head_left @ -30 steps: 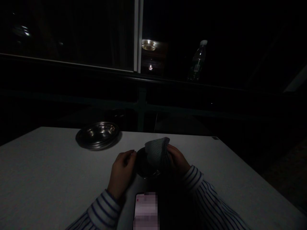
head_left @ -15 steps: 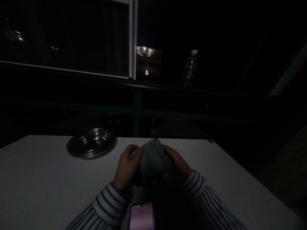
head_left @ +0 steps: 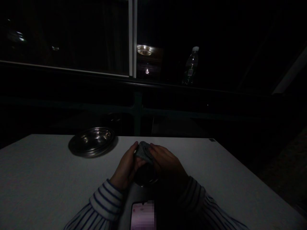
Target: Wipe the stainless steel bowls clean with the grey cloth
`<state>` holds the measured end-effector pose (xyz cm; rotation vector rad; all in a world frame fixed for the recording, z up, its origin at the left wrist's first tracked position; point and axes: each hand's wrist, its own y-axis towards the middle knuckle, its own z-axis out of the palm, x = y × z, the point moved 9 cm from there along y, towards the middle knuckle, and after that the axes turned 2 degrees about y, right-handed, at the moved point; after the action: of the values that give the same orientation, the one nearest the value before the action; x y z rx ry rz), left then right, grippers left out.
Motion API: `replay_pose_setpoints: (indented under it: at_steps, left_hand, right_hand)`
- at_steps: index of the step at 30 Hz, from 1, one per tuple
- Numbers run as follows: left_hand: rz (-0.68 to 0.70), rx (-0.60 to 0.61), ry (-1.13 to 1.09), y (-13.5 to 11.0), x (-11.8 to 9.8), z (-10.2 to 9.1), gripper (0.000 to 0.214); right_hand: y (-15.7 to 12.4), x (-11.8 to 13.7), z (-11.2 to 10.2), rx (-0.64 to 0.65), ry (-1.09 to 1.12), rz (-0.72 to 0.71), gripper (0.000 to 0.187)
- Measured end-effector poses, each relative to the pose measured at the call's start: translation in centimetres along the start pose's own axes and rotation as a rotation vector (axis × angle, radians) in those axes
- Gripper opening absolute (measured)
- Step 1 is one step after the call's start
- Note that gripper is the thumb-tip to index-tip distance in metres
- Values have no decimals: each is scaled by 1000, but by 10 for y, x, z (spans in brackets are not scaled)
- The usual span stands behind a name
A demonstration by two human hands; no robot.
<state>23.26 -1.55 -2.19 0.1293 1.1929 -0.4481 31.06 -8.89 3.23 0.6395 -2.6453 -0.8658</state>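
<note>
Dim light. Your left hand (head_left: 125,167) curls round the left side of a dark round vessel (head_left: 145,174); your right hand (head_left: 169,161) closes on a grey cloth (head_left: 144,150) at its far rim. Both lie mid-width, short of the bench's (head_left: 59,185) far edge. Stacked metal bowls (head_left: 92,142) near far-left corner.

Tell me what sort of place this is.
Probably a dimly lit room with a dining or work spot by a window; darkness hides much. A broad white flat-topped table bears shiny round metal dishes, and a pale upright window frame stands beyond.
</note>
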Motion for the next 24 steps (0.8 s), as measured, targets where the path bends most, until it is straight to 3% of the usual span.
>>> replay_pose_setpoints:
  at_steps: [2, 5, 7, 9, 11, 13, 15, 19, 22, 24]
  left_hand:
    - [10, 18, -26, -4, -5, 5, 28]
    - [61, -24, 69, -6, -11, 1, 35]
    - [83, 4, 111, -6, -13, 1, 35]
    - [95, 86, 132, -5, -12, 7, 33]
    - [101, 162, 168, -6, -12, 13, 32]
    - [125, 190, 230, -5, -13, 17, 32]
    - [171, 157, 318, -3, -17, 16, 33]
    - [288, -125, 541, 1, -29, -19, 41]
    - [272, -331, 723, 0, -21, -58, 46]
    - [168, -313, 711, 2, 2, -76, 47]
  right_hand:
    - [-2, 8, 12, 42, -131, -96, 42]
    - [-4, 7, 15, 44, -91, -138, 39]
    - [-4, -8, 6, -15, 43, 11, 39]
    - [-7, -33, 0, -42, 258, 270, 47]
    - [-12, -49, 7, 6, 545, 500, 56]
    - [-14, -51, 16, 73, 779, 602, 49]
    - [-13, -50, 16, 85, 852, 613, 33]
    - [-14, -58, 0, 43, 553, 611, 19]
    - [-8, -48, -14, 24, 153, 414, 23]
    - [-2, -33, -10, 75, -113, 235, 27]
